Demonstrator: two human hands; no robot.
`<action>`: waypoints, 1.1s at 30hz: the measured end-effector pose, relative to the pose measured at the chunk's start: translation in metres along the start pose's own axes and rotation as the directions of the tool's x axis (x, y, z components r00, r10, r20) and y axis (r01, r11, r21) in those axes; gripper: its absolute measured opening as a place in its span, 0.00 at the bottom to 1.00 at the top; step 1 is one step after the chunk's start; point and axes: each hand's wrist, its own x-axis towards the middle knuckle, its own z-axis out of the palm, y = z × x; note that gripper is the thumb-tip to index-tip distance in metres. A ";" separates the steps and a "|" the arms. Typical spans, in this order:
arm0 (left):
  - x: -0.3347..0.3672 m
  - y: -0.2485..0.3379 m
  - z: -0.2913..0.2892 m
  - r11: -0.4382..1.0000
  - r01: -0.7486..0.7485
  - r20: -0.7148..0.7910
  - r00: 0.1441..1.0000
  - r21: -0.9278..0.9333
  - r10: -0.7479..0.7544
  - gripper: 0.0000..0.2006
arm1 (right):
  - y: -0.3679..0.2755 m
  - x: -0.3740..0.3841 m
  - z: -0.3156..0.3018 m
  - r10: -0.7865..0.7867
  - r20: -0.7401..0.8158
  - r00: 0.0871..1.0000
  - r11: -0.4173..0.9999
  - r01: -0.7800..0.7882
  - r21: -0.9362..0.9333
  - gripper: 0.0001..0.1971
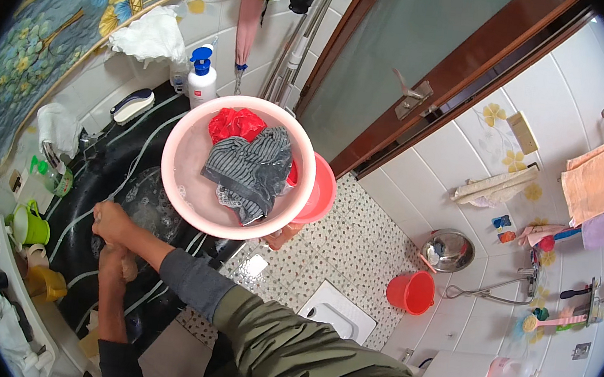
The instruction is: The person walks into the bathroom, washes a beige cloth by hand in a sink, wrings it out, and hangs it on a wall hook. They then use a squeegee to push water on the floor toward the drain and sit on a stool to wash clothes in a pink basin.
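My right hand [111, 222] is curled closed above a black basin [106, 157] with sudsy water in it. Just below, my left hand [118, 261] is also closed, against or close to the right wrist. Whatever the fingers hold, if anything, is hidden. Beyond the hands, a pale pink washbasin [175, 193] holds cloudy water. In it lie a wet grey-and-black striped garment [249, 168] and a bright red cloth [236, 126].
A white pump bottle [201, 86] and a scrubbing brush [132, 106] stand along the far rim. Green mug [31, 225] and yellow cup [47, 283] are at left. A pink-red bucket [322, 194] is partly under the washbasin; a red bucket [411, 292] stands by the right wall.
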 end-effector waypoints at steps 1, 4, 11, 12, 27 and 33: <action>0.017 -0.008 -0.008 0.984 0.036 -0.132 0.991 0.173 -0.014 0.16 | -0.003 -0.001 0.002 -0.017 -0.028 0.999 0.999 0.016 -0.051 0.06; 0.054 -0.047 -0.029 0.861 -0.080 -0.233 0.946 0.503 0.224 0.19 | -0.011 -0.007 0.014 -0.093 -0.098 0.991 0.974 0.070 -0.216 0.05; 0.037 -0.058 0.002 0.498 -0.477 -0.131 0.615 0.724 0.778 0.21 | -0.015 -0.031 0.013 -0.211 -0.338 0.917 0.941 0.096 -0.326 0.03; 0.036 -0.052 -0.002 0.422 -0.460 -0.074 0.603 0.782 0.794 0.21 | -0.022 -0.032 0.011 -0.219 -0.360 0.907 0.952 0.119 -0.281 0.03; -0.074 0.017 0.024 0.693 -0.606 -0.155 0.786 -0.390 0.599 0.32 | -0.117 -0.085 -0.036 -0.309 -0.352 0.884 0.839 0.427 0.337 0.08; -0.072 0.038 0.034 0.603 -0.123 -0.046 0.989 -0.788 0.141 0.34 | -0.121 -0.079 -0.041 -0.290 -0.472 0.833 0.833 0.462 0.304 0.06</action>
